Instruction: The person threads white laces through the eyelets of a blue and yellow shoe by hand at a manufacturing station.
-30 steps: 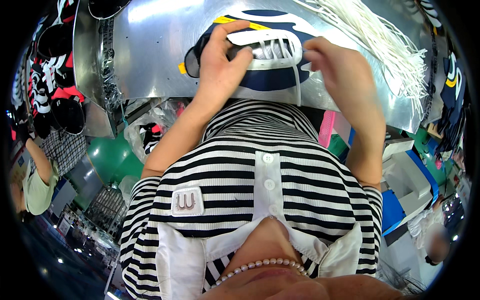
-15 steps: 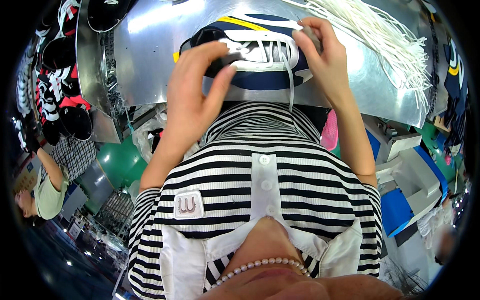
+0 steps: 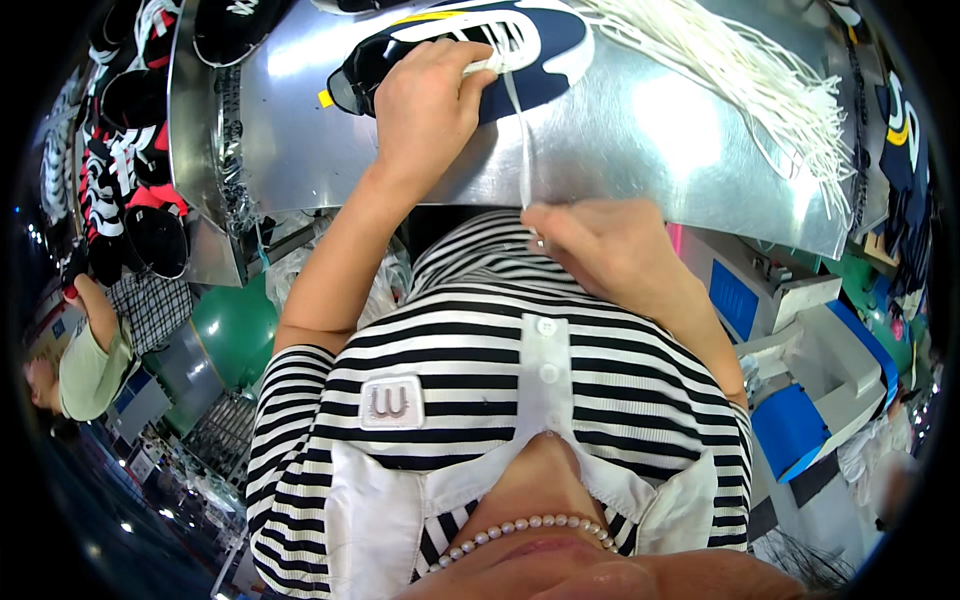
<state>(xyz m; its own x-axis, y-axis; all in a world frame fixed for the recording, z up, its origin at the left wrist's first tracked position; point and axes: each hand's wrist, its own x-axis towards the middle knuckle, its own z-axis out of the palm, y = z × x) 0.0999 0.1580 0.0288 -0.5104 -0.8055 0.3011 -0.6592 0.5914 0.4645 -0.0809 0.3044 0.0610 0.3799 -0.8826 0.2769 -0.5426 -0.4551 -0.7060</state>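
A navy canvas shoe (image 3: 520,50) with white trim lies on the shiny sheet-metal bench (image 3: 640,130). The left hand (image 3: 425,110) presses down on its laced top, fingers curled. From the shoe, a thin white lace (image 3: 522,140) runs taut to the right hand (image 3: 590,245), pinched there. Right of the shoe fans a bundle of white laces (image 3: 750,80).
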